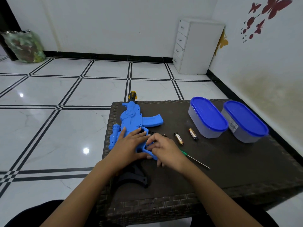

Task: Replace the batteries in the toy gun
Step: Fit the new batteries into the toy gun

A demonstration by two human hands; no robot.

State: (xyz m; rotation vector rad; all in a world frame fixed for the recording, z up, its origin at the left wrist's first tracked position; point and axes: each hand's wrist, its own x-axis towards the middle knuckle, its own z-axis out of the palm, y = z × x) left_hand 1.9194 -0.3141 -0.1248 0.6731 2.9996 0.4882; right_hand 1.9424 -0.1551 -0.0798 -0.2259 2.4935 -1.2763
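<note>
I can't read any text: the battery (179, 138) print and the container (245, 122) label are too blurred

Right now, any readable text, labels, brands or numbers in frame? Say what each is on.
None can be read.
Two batteries: label print, too blurred.
Right container: white sticker on its side, too small.
Toy gun magazine: raised marking, illegible.
Wall butterflies: decals, no words.
</note>
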